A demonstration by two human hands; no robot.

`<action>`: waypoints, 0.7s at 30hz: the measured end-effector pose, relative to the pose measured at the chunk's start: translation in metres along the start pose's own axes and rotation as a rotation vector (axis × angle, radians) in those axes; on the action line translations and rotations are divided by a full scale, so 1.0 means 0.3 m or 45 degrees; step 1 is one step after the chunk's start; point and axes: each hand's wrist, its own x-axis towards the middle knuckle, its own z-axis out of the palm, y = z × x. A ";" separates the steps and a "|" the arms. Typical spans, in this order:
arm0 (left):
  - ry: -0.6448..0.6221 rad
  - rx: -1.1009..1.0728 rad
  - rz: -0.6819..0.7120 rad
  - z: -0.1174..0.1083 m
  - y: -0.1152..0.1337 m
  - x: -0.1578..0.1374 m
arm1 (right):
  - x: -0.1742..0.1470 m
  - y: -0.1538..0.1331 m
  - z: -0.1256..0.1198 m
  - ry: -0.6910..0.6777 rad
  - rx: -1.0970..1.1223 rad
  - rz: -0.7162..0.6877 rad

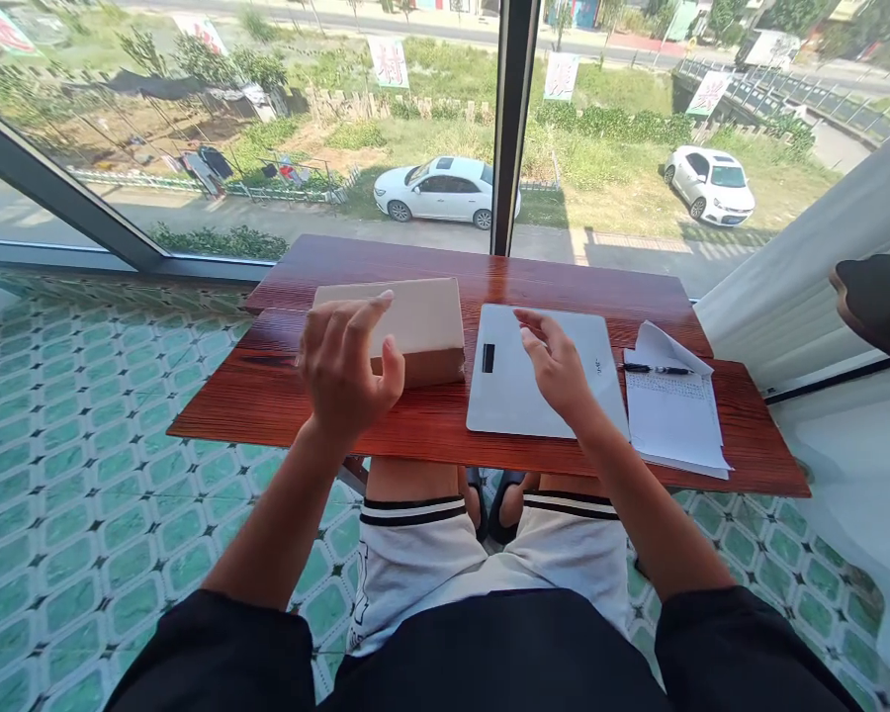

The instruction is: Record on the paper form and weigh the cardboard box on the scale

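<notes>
Hovering above the desk, the left hand (345, 361) has its fingers spread and loosely curled, holding nothing; it sits in front of a tan box (415, 331), and whether a fingertip touches the box's near edge cannot be told from this angle. The right hand (560, 366) is likewise open and empty, its fingers apart over a closed silver laptop (523, 391) that lies flat just right of the box. A small dark sticker (488, 358) marks the laptop's lid.

Just beside the laptop on the right lies a stack of white papers (671, 415), the top sheet curled up at its far corner, with a black pen (657, 369) resting across it. All of this sits on a reddish-brown wooden desk (267, 396), pushed against a large window with a dark frame post (511, 119). Below, the floor (81, 445) is tiled in a green and white pattern. Outside, two white cars (445, 190) stand by a grassy verge.

At the right edge a dark rounded object (879, 297) is cut off and cannot be identified. The left hand hides part of the box's front, and the person's knees hide the desk's legs.
</notes>
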 end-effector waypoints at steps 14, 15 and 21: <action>0.054 -0.222 0.892 0.174 0.404 0.076 | -0.078 -0.066 -0.278 0.137 -0.176 -0.025; 0.083 -0.227 0.950 0.185 0.434 0.077 | -0.083 -0.062 -0.296 0.147 -0.190 -0.023; 0.221 -0.391 1.281 0.273 0.600 0.048 | -0.104 -0.027 -0.403 0.236 -0.218 0.040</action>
